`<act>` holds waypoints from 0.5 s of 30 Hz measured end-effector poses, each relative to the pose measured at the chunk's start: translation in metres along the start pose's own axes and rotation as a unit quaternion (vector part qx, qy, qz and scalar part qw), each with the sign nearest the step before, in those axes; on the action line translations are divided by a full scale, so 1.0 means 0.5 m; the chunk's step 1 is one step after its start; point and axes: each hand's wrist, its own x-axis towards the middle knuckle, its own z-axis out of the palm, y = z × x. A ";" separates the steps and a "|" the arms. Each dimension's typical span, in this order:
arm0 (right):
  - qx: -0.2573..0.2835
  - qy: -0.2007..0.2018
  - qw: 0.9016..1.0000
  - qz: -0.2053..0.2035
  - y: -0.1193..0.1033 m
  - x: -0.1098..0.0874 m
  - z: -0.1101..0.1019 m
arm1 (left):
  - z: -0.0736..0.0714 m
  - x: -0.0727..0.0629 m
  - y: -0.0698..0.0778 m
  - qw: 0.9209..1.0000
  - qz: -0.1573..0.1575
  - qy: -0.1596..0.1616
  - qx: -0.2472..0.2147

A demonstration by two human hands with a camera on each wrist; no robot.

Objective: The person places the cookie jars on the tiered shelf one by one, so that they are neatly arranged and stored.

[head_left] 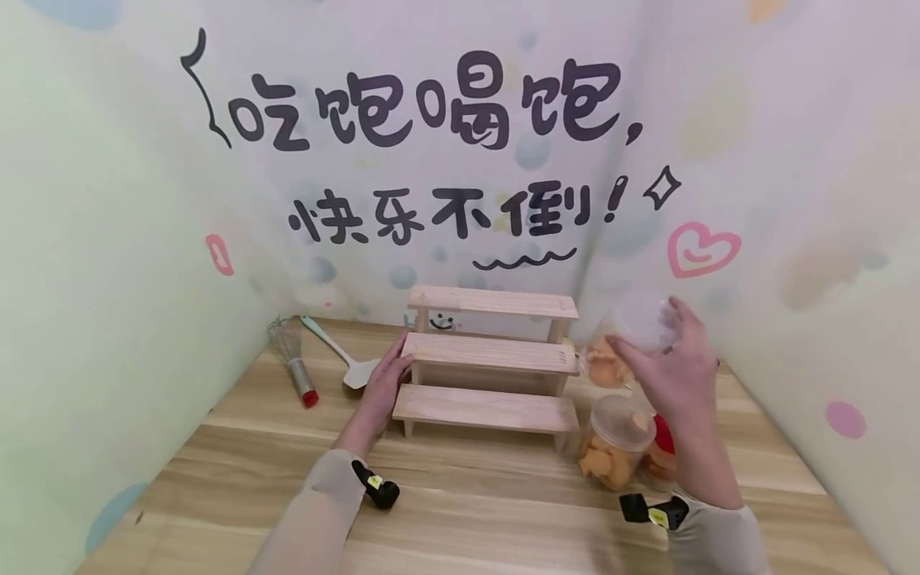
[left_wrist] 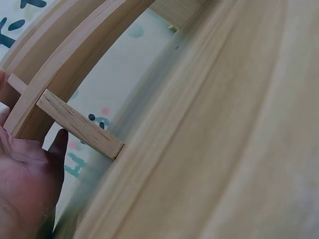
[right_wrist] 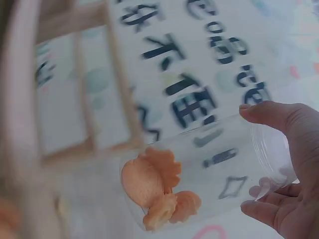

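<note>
Pale sleeves [head_left: 305,511] are nearest the camera. Past them, a 3-step wooden stand [head_left: 489,351] sits on the wooden table [head_left: 216,479]. A see-through cookie jar [right_wrist: 209,174] is up in the air, just beside the stand's right end, and it looks a bit tipped. Handling this 1 jar while the stand is held steady seems to be the step in hand. The next move seems to call for a firm grip and a slow, level hand, so the jar does not bump the wood.

Wide apart and bent, the right hand's [head_left: 679,375] thumb and fingers grip the jar's lid end. The left hand [head_left: 384,383] holds the stand's left end by the middle step; how tightly, nobody can tell. On the table, below the held jar, stand another cookie jar [head_left: 611,443] and a jar with a red part [head_left: 664,446].
</note>
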 end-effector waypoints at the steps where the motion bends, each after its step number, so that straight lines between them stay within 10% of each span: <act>1: 0.023 0.018 1.000 0.005 -0.014 0.003 -0.003 | 0.000 0.002 0.000 1.000 0.001 0.000 -0.002; 6: 0.140 0.052 0.989 0.004 -0.099 0.017 0.030 | 0.003 0.008 0.000 1.000 0.001 -0.004 -0.025; 15: 0.221 0.003 0.969 -0.109 -0.191 0.026 0.228 | 0.002 0.003 -0.001 0.999 -0.008 0.006 -0.046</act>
